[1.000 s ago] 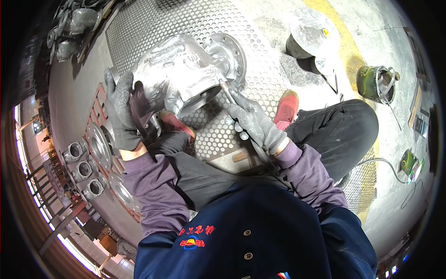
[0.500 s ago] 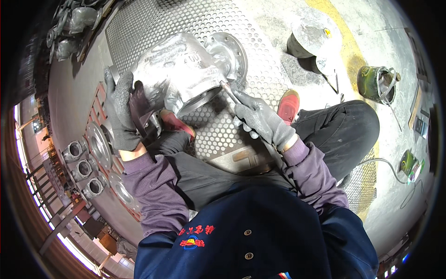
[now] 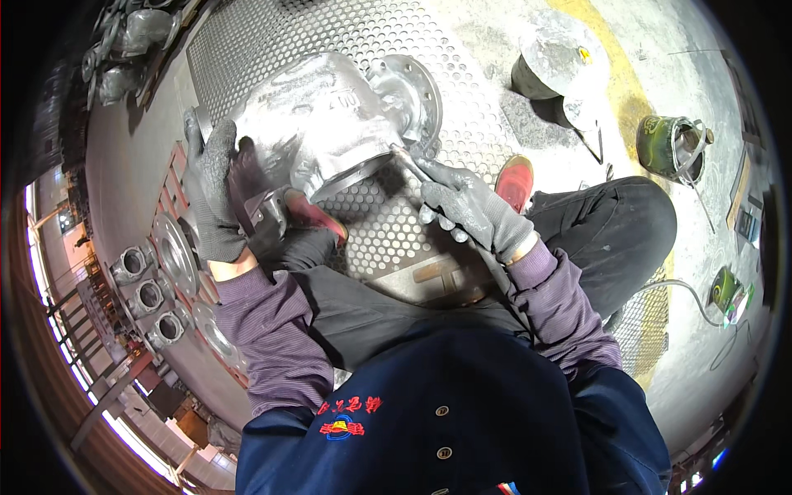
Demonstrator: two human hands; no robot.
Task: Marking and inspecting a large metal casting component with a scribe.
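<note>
I find the valve body point(image 3: 318, 132) tipped on the perforated plate point(image 3: 462, 124). My left hand point(image 3: 213, 198) grasps the valve's near flange; my right hand point(image 3: 466, 206) pinches a thin tool point(image 3: 410, 162) against its rim. Cast metal: judged heavy, rigid, paint-slick. Hold by the flanges.

One large silver valve body point(image 3: 322, 132) sits at 12 o'clock, gripped by two grey-gloved hands. Three small flanged castings point(image 3: 148, 295) line up at 9 o'clock. Two green paint cans point(image 3: 672, 147) stand at 3 o'clock.
</note>
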